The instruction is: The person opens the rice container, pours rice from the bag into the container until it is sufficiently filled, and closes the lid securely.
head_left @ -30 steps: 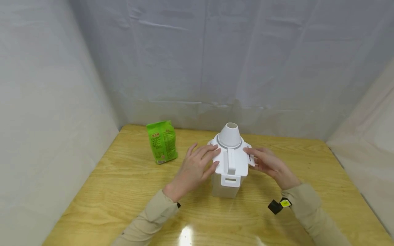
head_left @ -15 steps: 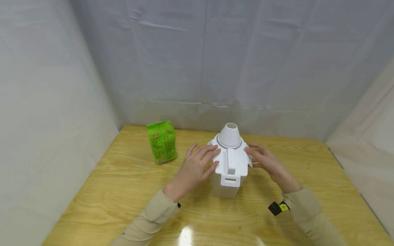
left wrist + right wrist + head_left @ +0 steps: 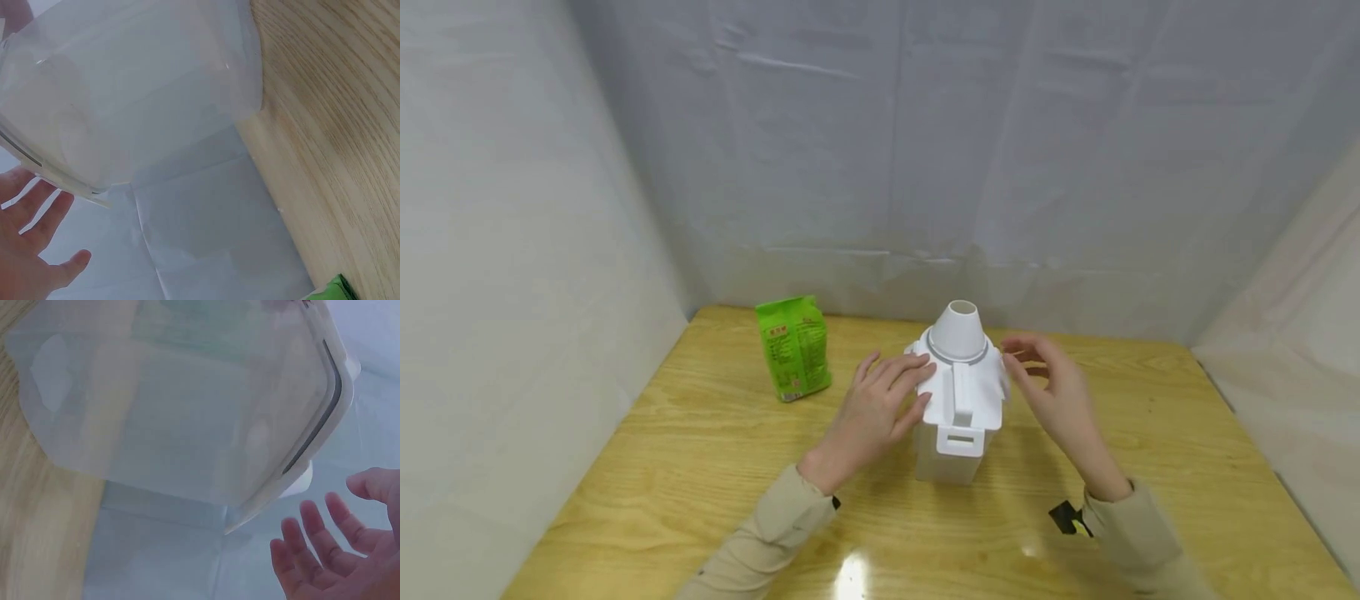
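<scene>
A clear plastic storage container (image 3: 945, 468) stands upright on the table, topped by a white lid (image 3: 981, 387) with a raised handle bar. A white cone (image 3: 958, 335) with an open top rises from the lid's far end, and a latch flap (image 3: 960, 441) hangs at the near side. My left hand (image 3: 874, 410) rests its extended fingers on the lid's left edge. Beside the lid's right edge, next to its side flap (image 3: 1005, 387), my right hand (image 3: 1062, 402) has loosely bent fingers. The right wrist view shows that hand's fingers (image 3: 306, 534) apart from the lid, holding nothing.
A green printed bag (image 3: 795, 348) stands on the wooden table (image 3: 722, 467) to the left, behind the left hand. White sheets (image 3: 925, 167) hang behind the table and at both sides. A glare spot lies near the front.
The lid's right flap has swung down from sticking outward to lying against the container's side. My right hand has come off it and moved slightly up and away. My left hand stays put.
</scene>
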`<state>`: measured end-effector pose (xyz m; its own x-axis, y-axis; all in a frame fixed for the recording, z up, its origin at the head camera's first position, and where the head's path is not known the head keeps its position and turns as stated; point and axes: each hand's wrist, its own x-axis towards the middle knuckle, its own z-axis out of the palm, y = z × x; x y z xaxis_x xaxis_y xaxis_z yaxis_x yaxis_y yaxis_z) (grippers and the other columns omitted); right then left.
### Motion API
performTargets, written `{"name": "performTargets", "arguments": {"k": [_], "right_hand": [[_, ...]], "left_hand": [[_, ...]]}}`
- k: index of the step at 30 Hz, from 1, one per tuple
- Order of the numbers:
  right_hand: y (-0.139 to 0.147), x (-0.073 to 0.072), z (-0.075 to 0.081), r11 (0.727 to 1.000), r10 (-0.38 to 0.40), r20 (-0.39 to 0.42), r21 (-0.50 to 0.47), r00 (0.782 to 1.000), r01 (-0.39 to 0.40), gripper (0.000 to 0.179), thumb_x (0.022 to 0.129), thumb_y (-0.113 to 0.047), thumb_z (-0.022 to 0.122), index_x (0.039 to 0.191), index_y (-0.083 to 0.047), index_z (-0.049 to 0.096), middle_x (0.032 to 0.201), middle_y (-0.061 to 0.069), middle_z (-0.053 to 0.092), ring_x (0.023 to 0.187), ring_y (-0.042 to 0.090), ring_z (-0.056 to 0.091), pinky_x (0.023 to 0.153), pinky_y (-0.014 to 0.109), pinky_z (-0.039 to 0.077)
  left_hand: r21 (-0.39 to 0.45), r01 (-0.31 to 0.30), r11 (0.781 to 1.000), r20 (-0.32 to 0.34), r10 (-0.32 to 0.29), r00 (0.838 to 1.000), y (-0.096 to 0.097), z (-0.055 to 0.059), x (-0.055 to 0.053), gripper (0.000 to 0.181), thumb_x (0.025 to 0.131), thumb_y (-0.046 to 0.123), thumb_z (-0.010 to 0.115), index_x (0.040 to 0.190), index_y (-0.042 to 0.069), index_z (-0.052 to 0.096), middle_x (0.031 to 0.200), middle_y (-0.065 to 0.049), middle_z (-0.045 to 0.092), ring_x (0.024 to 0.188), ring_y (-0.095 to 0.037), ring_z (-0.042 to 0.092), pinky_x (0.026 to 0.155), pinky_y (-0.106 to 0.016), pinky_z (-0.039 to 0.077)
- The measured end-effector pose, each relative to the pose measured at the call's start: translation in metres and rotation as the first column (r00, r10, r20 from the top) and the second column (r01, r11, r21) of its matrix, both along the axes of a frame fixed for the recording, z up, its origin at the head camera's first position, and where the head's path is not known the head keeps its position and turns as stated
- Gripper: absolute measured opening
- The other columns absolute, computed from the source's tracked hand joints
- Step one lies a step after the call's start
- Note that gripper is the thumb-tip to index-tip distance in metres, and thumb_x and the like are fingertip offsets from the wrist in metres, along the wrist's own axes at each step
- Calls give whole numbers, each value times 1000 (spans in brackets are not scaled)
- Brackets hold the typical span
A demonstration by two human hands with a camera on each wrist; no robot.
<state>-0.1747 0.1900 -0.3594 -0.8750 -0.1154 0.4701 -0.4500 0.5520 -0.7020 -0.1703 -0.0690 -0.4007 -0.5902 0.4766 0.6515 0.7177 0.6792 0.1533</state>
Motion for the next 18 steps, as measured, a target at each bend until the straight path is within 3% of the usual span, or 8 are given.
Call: {"name": "performTargets", "arguments": {"k": [3,8,18], "right_hand": [[-9,5,1,998,-6,-96,54,995,11,17,98,-9,67,114,-2,69,109,12,73,91,25,70,76,25,57],[-22,11,1,985,21,-222,169,975,18,16,94,-6,72,109,-1,69,99,11,73,81,22,70,66,38,61],[-49,23,2,916,-38,-349,362,937,172,39,82,-32,85,106,-7,67,85,3,67,69,19,65,54,31,51]], "left_hand": [[4,1,1000,0,-1,1000,0,0,0,51,110,41,33,134,8,62,140,-10,60,130,-29,55,114,-60,33],[10,0,1000,3,0,1000,0,0,0,58,111,46,25,133,8,63,140,-10,60,130,-29,55,114,-60,34],[8,-1,1000,3,1,1000,0,-1,0,62,111,48,20,133,8,63,140,-9,60,130,-28,56,114,-59,34]]}}
